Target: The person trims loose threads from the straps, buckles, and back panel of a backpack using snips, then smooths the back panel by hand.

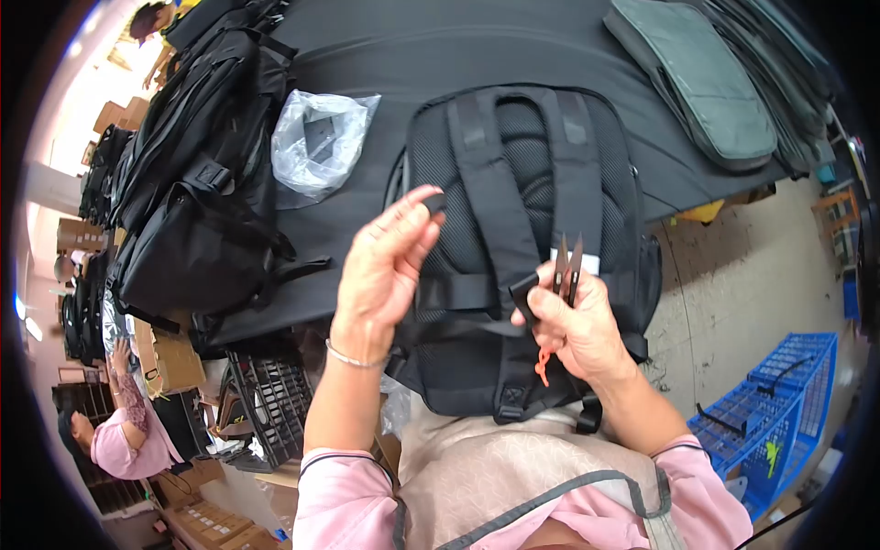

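A black backpack (541, 183) lies on the black-covered table with its mesh back and shoulder straps facing up. My left hand (390, 261), raised over the pack's left side, pinches a small black piece (436, 203) between thumb and fingers. Over the lower right of the pack, my right hand (573, 316) is closed around small thread snips (568, 268), their two pointed blades spread and pointing up. Black strap webbing (524, 290) is also in its fingers. An orange cord (543, 367) hangs below that hand.
Black backpacks (202, 183) are piled at the left, beside an open clear plastic bag (321, 147). Grey-green bags (706, 87) lie at the upper right. Blue crates (770, 412) stand at the lower right. Another person (124, 440) is at the lower left.
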Demonstrator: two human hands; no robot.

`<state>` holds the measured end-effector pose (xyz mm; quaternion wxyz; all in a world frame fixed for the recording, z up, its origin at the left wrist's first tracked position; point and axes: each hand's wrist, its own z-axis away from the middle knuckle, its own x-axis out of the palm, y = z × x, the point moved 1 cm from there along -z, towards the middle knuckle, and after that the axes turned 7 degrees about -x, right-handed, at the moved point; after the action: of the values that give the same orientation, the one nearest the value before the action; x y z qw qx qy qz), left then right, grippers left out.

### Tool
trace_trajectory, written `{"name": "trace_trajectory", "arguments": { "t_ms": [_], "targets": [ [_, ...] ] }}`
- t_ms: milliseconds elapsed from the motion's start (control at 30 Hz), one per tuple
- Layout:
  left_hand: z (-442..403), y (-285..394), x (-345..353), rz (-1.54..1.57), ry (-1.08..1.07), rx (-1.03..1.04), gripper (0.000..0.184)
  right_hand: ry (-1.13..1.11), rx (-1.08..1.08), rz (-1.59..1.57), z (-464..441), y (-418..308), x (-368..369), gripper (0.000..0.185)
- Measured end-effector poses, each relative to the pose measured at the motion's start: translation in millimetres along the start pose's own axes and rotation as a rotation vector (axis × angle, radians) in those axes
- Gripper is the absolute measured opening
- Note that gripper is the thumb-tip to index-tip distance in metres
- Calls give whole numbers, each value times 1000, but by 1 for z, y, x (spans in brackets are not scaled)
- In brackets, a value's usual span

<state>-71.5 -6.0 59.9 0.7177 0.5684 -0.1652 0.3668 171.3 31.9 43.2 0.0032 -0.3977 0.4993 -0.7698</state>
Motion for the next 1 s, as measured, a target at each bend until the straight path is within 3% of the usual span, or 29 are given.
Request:
{"name": "trace_trajectory", "arguments": {
  "t_ms": [100,167,300,333,433,567,600,867,1000],
  "targets": [
    [26,-36,22,151,-7,-85,23,-35,-172,87,9,-13,5,12],
    [36,-57,28,196,-52,-90,21,-51,-471,285,15,-8,11,13],
    [58,-95,40,131,-128,-116,23,-40,-824,847,23,-2,6,26],
    [64,-100,50,87,-45,-143,24,-13,-887,918,24,-1,4,32],
    [68,-114,47,30,-35,-126,24,8,-857,995,26,-3,0,32],
    [66,-117,46,38,35,-85,40,-29,-651,858,33,-6,-6,27],
    [65,-118,43,45,7,-66,48,-36,-662,858,33,-5,-7,26],
    [65,-133,39,-9,35,93,49,-60,-679,914,31,4,-13,30],
    [63,-134,39,-103,73,189,45,-48,-790,932,31,10,-17,35]
  ]
}}
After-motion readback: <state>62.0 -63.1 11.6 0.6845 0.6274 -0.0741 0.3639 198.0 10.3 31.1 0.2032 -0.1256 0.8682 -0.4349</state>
